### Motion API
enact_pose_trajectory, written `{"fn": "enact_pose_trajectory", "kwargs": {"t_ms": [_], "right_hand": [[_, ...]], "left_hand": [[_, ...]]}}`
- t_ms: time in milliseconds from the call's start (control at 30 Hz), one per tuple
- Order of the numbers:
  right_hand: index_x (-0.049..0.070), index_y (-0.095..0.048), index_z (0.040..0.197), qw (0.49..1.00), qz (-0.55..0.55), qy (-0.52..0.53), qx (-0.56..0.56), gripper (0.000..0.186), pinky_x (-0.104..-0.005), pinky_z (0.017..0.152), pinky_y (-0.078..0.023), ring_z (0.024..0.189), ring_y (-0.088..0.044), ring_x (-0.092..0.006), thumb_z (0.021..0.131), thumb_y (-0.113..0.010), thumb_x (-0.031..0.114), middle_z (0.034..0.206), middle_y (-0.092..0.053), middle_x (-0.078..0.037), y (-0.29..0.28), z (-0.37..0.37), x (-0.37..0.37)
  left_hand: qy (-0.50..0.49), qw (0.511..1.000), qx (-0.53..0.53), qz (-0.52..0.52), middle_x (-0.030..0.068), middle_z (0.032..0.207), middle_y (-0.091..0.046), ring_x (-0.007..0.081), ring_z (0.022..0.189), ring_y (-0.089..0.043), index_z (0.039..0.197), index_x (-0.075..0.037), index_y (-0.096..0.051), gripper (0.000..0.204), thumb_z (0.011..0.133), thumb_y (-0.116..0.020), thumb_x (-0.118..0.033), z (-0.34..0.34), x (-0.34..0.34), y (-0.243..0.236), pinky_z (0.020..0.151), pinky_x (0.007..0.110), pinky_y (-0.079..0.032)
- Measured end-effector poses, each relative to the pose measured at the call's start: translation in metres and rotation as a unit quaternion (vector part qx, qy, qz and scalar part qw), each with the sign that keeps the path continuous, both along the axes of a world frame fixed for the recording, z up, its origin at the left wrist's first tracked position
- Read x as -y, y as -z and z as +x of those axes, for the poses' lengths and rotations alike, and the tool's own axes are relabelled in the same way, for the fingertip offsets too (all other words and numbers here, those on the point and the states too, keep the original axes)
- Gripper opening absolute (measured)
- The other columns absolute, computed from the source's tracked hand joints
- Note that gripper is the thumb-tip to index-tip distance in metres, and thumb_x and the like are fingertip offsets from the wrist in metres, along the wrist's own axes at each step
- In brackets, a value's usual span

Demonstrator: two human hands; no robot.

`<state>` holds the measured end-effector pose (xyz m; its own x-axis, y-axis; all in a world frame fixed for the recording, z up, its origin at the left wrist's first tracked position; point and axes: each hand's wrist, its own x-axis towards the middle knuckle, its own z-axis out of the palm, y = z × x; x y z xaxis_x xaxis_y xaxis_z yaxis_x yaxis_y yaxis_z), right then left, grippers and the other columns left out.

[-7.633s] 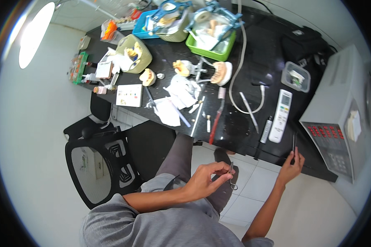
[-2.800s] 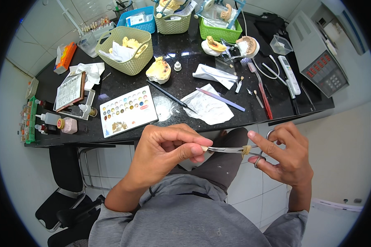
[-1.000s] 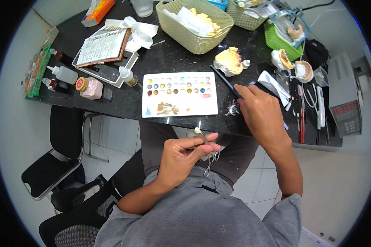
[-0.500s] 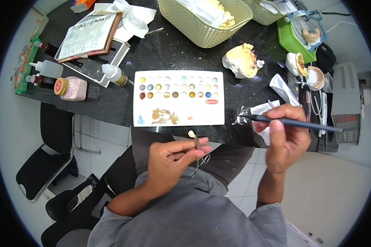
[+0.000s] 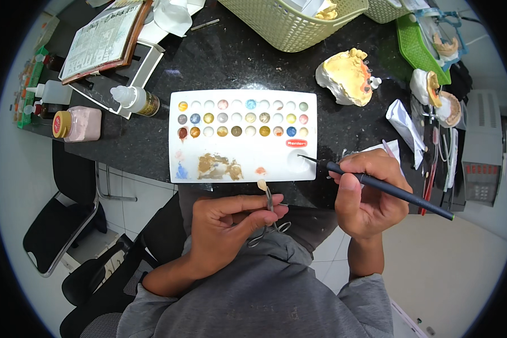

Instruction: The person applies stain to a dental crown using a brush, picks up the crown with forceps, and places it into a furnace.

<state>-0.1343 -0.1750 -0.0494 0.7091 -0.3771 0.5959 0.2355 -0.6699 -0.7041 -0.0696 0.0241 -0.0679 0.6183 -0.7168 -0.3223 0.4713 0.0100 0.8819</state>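
Note:
My left hand [image 5: 222, 228] is closed on a pair of metal forceps [image 5: 269, 200] with ring handles. In their jaws sits a small cream-white tooth crown [image 5: 262, 184], just off the front edge of a white paint palette [image 5: 276, 160]. Rows of small wells with coloured stains run across the palette, and brown, blue and reddish smears mark its near part. My right hand [image 5: 372, 197] pinches a thin brush [image 5: 400, 195] with a dark handle. The brush's fine tip is at the palette's right side, below the red label, on or just over a faint wet-looking round patch.
A yellow and white dental model [image 5: 346, 78] stands behind the palette at right. Beyond are a cream basket [image 5: 281, 31] and a green basket [image 5: 417, 48]. To the left are a dropper bottle [image 5: 138, 100], a pink jar [image 5: 84, 124] and a clipboard-like stack [image 5: 104, 42].
My right hand has brought the brush left, from over the black tabletop to the palette. My left hand still holds the forceps with the crown. The whole view has shifted closer to the palette.

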Motion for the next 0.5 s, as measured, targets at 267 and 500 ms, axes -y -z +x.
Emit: {"fn": "enact_pose_trajectory", "kwargs": {"t_ms": [267,500], "right_hand": [[-0.005,-0.061,0.086,0.990,0.133,-0.028,0.029,0.010,-0.0254,0.054,-0.052,0.061,-0.063,-0.0177,0.078,-0.064,0.000,0.069,-0.064,-0.016,-0.013,-0.019,-0.014],[-0.005,-0.056,0.087,0.973,0.213,-0.085,0.020,0.015,-0.0253,0.052,-0.055,0.058,-0.065,-0.0176,0.080,-0.067,0.003,0.066,-0.063,-0.016,0.004,-0.013,-0.026]], "left_hand": [[0.016,1.000,-0.010,0.005,0.0198,0.104,-0.068,0.0225,0.094,-0.068,0.106,0.009,-0.064,0.021,0.086,-0.064,0.003,0.004,-0.002,-0.002,0.084,0.028,-0.057],[-0.004,1.000,-0.008,-0.016,0.0189,0.104,-0.068,0.0214,0.095,-0.067,0.106,0.009,-0.065,0.020,0.087,-0.063,0.003,0.000,-0.002,0.002,0.084,0.027,-0.057]]}}
